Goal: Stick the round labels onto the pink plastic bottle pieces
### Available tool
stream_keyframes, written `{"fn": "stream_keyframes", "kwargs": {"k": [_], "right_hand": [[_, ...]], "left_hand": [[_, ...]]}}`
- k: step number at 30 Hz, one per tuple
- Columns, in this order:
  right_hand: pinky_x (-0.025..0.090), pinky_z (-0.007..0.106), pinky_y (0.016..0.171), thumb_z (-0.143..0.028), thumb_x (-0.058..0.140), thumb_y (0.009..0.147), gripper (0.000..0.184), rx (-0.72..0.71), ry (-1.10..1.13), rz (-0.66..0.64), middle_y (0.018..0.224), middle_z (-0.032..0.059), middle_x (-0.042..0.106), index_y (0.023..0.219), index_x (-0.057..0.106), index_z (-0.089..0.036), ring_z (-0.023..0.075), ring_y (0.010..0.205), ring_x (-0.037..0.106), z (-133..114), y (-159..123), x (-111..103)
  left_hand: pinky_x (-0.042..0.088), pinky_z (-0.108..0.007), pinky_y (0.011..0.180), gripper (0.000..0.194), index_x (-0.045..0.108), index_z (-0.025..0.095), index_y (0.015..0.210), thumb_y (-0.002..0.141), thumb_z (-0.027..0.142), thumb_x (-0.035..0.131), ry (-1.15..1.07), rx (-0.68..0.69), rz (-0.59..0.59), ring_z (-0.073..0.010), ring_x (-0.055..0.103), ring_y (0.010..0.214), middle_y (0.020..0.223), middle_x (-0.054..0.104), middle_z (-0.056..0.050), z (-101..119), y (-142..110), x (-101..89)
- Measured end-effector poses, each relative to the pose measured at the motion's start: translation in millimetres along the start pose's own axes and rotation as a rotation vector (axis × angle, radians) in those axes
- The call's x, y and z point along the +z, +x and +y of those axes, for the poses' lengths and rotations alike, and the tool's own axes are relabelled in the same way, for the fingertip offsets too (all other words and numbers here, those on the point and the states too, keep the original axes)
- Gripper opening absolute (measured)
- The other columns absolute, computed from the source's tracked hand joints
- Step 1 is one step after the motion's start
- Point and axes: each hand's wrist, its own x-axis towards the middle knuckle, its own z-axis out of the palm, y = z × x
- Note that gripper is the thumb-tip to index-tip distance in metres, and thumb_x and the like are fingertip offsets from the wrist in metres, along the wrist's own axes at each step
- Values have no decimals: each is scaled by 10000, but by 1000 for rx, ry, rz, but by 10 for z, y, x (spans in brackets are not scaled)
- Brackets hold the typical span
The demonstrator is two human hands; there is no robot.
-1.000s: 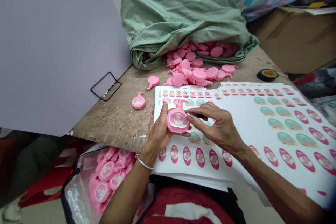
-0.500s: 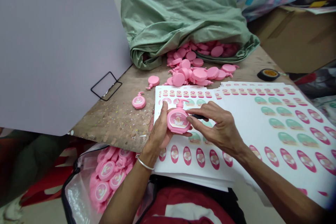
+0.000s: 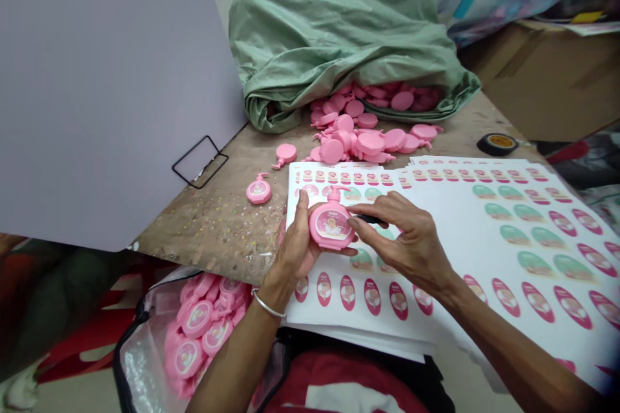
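My left hand (image 3: 301, 239) is closed around a small pink toy pump bottle (image 3: 332, 224), held upright with a "BABY" label facing me. At the bottle's right edge, the thumb and fingers of my right hand (image 3: 404, 232) pinch a slim black tool (image 3: 369, 218); its tip is too small to make out. Beneath both hands lie white sticker sheets (image 3: 450, 245) printed with pink ovals and green labels. On the table to the left rest a labelled pink bottle (image 3: 258, 190) and a pink bottle (image 3: 285, 153) whose visible face is plain.
Plain pink bottles (image 3: 371, 142) spill from a green cloth sack (image 3: 339, 32) at the back. A roll of black tape (image 3: 497, 143) lies at right. Labelled bottles (image 3: 198, 319) fill a clear, dark-edged bag (image 3: 145, 355) below the table edge. A grey panel (image 3: 111, 90) stands at left.
The view has shifted slightly, so everything sits a little lower and to the right. Both hands keep nearly the same hold on the bottle and the black tool.
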Motion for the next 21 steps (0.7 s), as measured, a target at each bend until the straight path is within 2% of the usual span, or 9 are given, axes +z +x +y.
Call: {"fn": "stream_keyframes", "kwargs": {"k": [3, 6, 8, 10, 12, 14, 16, 18, 21], "right_hand": [[421, 324, 617, -273, 654, 845, 161, 8, -17, -1, 651, 16, 623, 973, 728, -211, 153, 627, 484, 9, -5, 8], [431, 333, 634, -285, 640, 857, 175, -11, -52, -6, 669, 20, 637, 994, 722, -214, 158, 639, 504, 60, -8, -18], [444, 367, 689, -295, 626, 866, 176, -31, -137, -16, 700, 35, 657, 983, 719, -201, 176, 673, 536, 97, 2, -53], [451, 422, 772, -332, 626, 864, 224, 0, -236, 28, 796, 69, 686, 1015, 704, -186, 217, 767, 582, 105, 26, -71], [464, 450, 842, -392, 678, 815, 414, 90, -202, 68, 1018, 112, 685, 1171, 633, -185, 258, 920, 611, 78, 53, -38], [488, 438, 884, -437, 753, 726, 701, 176, -53, 36, 1243, 138, 603, 1333, 495, -197, 277, 1073, 593, 63, 76, 49], [496, 429, 911, -463, 778, 679, 820, 229, 35, -6, 1320, 145, 553, 1372, 431, -196, 281, 1148, 568, 145, 96, 146], [487, 432, 927, -492, 743, 713, 743, 257, -13, 27, 1289, 144, 576, 1330, 467, -183, 280, 1155, 565, 383, 129, 186], [506, 380, 832, -519, 622, 823, 522, 260, -239, 66, 1114, 117, 668, 1211, 555, -176, 240, 986, 634, 945, 243, 106]], "left_hand": [[612, -381, 706, 570, 633, 127, 1119, 886, 611, 444, 46, 34, -62, -267, 684, 929, 1002, 712, -130, 23, -45, -5], [608, -330, 685, 417, 619, 149, 1101, 770, 381, 722, 176, 100, -148, -246, 683, 909, 1018, 698, -101, 51, -113, -20], [602, -313, 678, 413, 602, 146, 1080, 715, 247, 769, 234, 107, -166, -233, 684, 884, 1003, 690, -94, 62, -148, -28], [597, -323, 693, 401, 578, 141, 1083, 730, 227, 748, 236, 88, -157, -224, 682, 866, 976, 684, -97, 60, -164, -22], [591, -338, 723, 421, 562, 152, 1106, 732, 222, 743, 234, 71, -163, -207, 675, 854, 959, 675, -81, 41, -168, 5], [582, -329, 753, 443, 578, 162, 1088, 693, 200, 773, 276, 81, -183, -189, 659, 860, 951, 660, -56, 13, -177, 35], [575, -325, 754, 447, 595, 164, 1057, 662, 215, 797, 328, 88, -187, -197, 654, 876, 960, 661, -54, -5, -199, 19], [571, -345, 730, 473, 591, 163, 1081, 679, 319, 786, 364, 81, -111, -225, 666, 867, 980, 682, -85, 11, -221, -102], [544, -352, 676, 539, 615, 139, 1056, 725, 560, 677, 502, 167, 236, -236, 673, 759, 953, 706, -117, 127, -192, -515]]}}
